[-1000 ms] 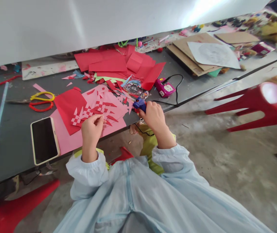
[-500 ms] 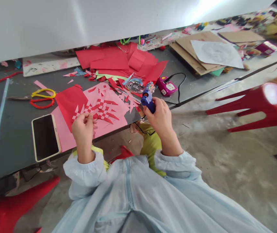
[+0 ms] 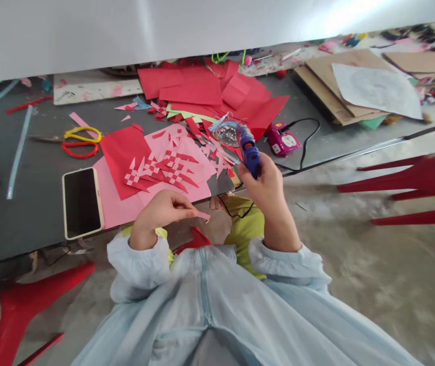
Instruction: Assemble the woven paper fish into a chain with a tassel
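Pinched in my left hand (image 3: 166,209) is a small pink paper strip (image 3: 203,216), held just off the table's front edge. My right hand (image 3: 265,180) is wrapped round a blue hot glue gun (image 3: 249,152), its nozzle pointing away from me over the table. Between and beyond my hands, a woven red and pink paper piece (image 3: 175,165) with pointed ends lies on a pink sheet (image 3: 116,203) and a red sheet (image 3: 124,147). Pink and red paper scraps (image 3: 217,157) are scattered beside it.
A phone (image 3: 83,203) lies at the front left, with scissors (image 3: 82,142) behind it. Red sheets (image 3: 198,84) are piled at the back. A purple box with a cord (image 3: 282,140) and cardboard (image 3: 316,91) stand to the right. A red stool (image 3: 427,188) is on the floor.
My left hand has moved right and toward me, away from the woven paper, with the pink strip now showing in its fingers. My right hand still holds the glue gun, tilted more forward.
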A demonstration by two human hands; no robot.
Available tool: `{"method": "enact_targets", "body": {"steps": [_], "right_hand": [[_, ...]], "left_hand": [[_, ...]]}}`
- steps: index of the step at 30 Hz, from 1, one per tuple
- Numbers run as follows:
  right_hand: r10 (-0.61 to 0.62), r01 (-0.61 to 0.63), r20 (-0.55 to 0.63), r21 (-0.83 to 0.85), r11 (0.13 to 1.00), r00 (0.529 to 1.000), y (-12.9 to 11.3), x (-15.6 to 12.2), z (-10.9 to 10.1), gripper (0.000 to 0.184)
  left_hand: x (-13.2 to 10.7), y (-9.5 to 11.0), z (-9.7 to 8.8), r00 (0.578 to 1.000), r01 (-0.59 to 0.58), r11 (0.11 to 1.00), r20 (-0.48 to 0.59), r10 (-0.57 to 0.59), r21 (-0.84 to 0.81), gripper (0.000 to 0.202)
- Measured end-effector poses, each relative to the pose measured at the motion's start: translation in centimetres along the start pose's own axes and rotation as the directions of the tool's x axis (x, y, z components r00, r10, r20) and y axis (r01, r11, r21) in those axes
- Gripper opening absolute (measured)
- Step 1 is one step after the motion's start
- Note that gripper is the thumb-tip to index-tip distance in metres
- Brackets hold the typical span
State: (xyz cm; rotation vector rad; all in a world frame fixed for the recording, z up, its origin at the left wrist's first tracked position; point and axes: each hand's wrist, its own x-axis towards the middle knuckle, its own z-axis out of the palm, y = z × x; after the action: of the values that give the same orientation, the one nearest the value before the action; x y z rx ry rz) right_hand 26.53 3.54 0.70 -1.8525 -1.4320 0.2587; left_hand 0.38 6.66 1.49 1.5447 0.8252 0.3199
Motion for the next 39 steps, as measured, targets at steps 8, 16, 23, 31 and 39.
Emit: {"method": "enact_targets", "body": {"steps": [8, 16, 23, 31, 39], "right_hand": [[0.040, -0.045, 0.037, 0.145, 0.988, 0.999, -0.8, 0.4, 0.2, 0.025], [0.098, -0.292, 0.427, 0.419, 0.859, 0.899, -2.5, 0.5, -1.8, 0.020], [0.094, -0.405, 0.656, 0.340, 0.849, 0.749, -2.2, 0.3, -2.0, 0.024], [0.072, -0.382, 0.747, 0.252, 0.889, 0.661, -0.9, 0.1, -1.6, 0.027], [0.073, -0.295, 0.767, 0.156, 0.943, 0.638, -1.1, 0.5, -0.9, 0.024]], "left_hand": [[-0.9, -0.1, -0.7, 0.962, -0.039, 0.999, -0.271, 0.034, -0.013, 0.022], [-1.4, 0.2, -0.5, 0.878, 0.041, 0.996, -0.478, 0.004, 0.083, 0.017], [-1.0, -0.2, -0.7, 0.936, -0.004, 0.914, -0.321, 0.147, 0.405, 0.011], [-1.0, 0.6, -0.8, 0.919, 0.028, 0.849, -0.349, 0.186, 0.527, 0.013], [-0.4, -0.4, -0.5, 0.933, 0.023, 0.818, -0.307, 0.190, 0.575, 0.010]]}}
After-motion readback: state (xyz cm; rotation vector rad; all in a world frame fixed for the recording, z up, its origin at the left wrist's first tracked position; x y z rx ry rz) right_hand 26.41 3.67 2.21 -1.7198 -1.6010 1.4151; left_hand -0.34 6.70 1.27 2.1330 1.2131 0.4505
